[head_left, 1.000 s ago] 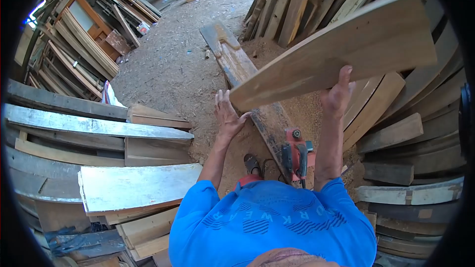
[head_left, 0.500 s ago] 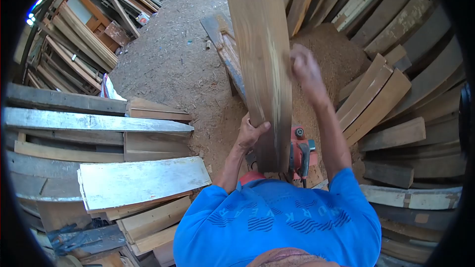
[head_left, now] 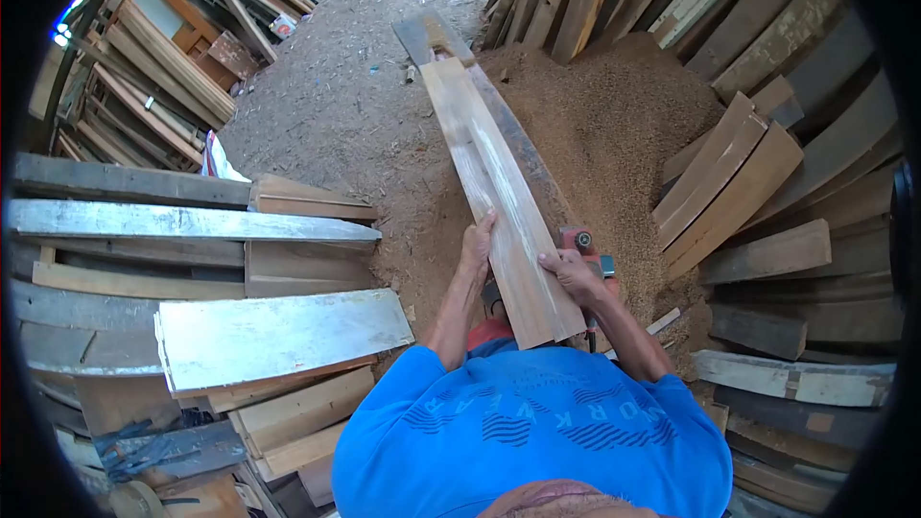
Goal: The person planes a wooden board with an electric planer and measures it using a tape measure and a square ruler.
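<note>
A long wooden plank (head_left: pixel 499 192) with a pale streaked grain lies lengthwise along a narrow, worn bench (head_left: pixel 414 36). Its near end reaches my blue shirt. My left hand (head_left: pixel 476 245) is closed around the plank's left edge, thumb lying on top. On the opposite edge, a little nearer to me, my right hand (head_left: pixel 577 278) grips the board with its thumb over the face; the fingers underneath are hidden. Just beyond the right hand sits a red power tool (head_left: pixel 578 240) that looks like an electric planer, partly covered by the hand and plank.
Stacked boards fill the left, with a white-painted board (head_left: pixel 288 338) on top. Timber planks (head_left: pixel 734 177) lean and lie along the right side. A sawdust heap (head_left: pixel 624 115) spreads beside the bench. An orange-brown door panel (head_left: pixel 177 24) leans at the back left.
The plank has come down from a raised position to lie along the bench. My right hand, blurred and off the board before, has moved nearer and now grips its right edge.
</note>
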The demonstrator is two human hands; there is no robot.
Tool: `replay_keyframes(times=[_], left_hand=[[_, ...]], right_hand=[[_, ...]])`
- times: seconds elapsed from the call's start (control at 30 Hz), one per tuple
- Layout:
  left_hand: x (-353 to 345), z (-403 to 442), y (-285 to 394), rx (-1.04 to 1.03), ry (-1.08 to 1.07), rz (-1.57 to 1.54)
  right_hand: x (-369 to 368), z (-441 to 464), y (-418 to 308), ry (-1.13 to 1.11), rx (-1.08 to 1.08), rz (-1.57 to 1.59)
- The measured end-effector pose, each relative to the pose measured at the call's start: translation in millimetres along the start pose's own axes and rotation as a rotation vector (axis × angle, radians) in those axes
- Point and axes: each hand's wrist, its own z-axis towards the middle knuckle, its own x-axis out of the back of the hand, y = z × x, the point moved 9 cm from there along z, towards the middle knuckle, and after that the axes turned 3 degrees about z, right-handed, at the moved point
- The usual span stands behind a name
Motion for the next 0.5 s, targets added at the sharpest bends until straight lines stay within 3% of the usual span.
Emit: replay_keyframes(times=[0.1, 0.2, 0.27, 0.3, 0.4, 0.5], left_hand=[[-24.8, -37.7, 33.0, -0.054, -0.107, -0.145], [-48.9, -69.9, 70.3, -0.11, -0.256, -0.244], [-71.7, -102.7, 88.5, -0.109, -0.319, -0.272], [-81.5, -116.4, 95.7, -0.129, -0.455, -0.322], [-96.9, -122.4, 125.4, -0.24, -0.506, -0.369], [-117.3, -119.4, 153.9, -0.26, -0.566, -0.439]], right_hand=[[-14.5, 1.2, -8.6, -0.065, -0.016, 0.318], [-12.4, -16.8, -67.9, -0.037, 0.022, 0.267], [-18.0, -18.7, -99.1, -0.143, 0.094, 0.645], [-21.1, -23.0, -114.4, -0.198, 0.13, 0.83], [-33.4, -66.6, -172.0, -0.321, 0.215, 1.089], [-33.1, -86.8, -197.2, -0.331, 0.385, 1.04]])
